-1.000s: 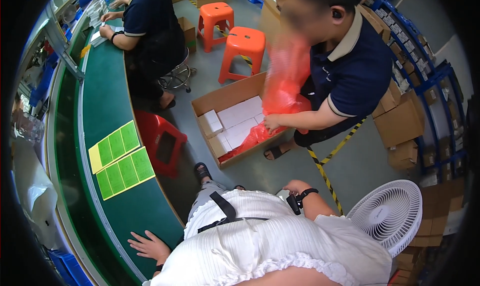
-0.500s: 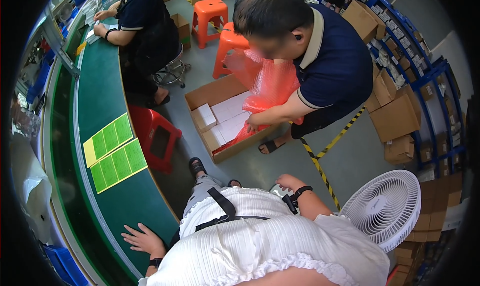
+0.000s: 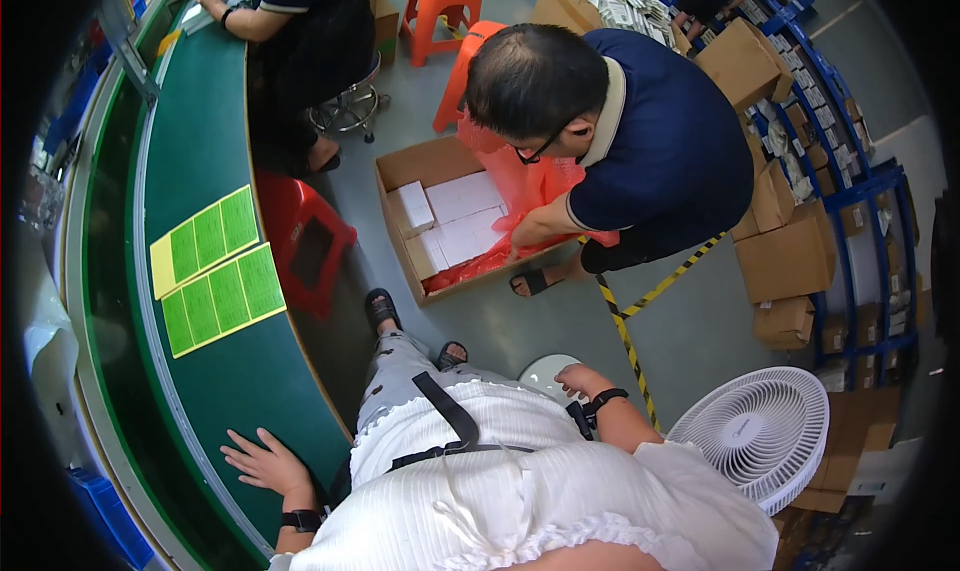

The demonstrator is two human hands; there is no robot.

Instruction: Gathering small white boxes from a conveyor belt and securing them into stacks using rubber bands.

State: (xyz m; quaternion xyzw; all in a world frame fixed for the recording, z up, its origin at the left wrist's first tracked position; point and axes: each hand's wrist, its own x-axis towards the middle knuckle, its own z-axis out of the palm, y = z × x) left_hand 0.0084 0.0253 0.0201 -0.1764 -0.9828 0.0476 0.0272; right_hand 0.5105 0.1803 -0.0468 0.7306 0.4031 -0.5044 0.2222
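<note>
My left hand (image 3: 268, 466) lies on the green tabletop (image 3: 200, 391), fingers spread, holding nothing. Up the same table are green-and-yellow label sheets (image 3: 222, 301), out of this hand's reach as it lies. Beside my right hip hangs my right hand (image 3: 585, 379), with loosely bent fingers and nothing seen in them. Below it on the floor shows part of a round white disc (image 3: 545, 369). Ahead, a co-worker (image 3: 660, 121) bends over an open carton (image 3: 398, 206) of white boxes (image 3: 460, 211), a hand on red bubble wrap (image 3: 535, 186) at its side.
A white fan (image 3: 755, 436) stands close at my right. Under the table edge is a red stool (image 3: 305, 241); orange stools (image 3: 440, 11) stand farther off. Another person (image 3: 305, 41) sits at the table's far end. Cartons (image 3: 785, 251) and blue shelving (image 3: 870, 261) line the right.
The co-worker bends lower over the carton and the bubble wrap sinks with them. My view has shifted slightly. My left hand stays on the tabletop; my right hand still hangs at my side.
</note>
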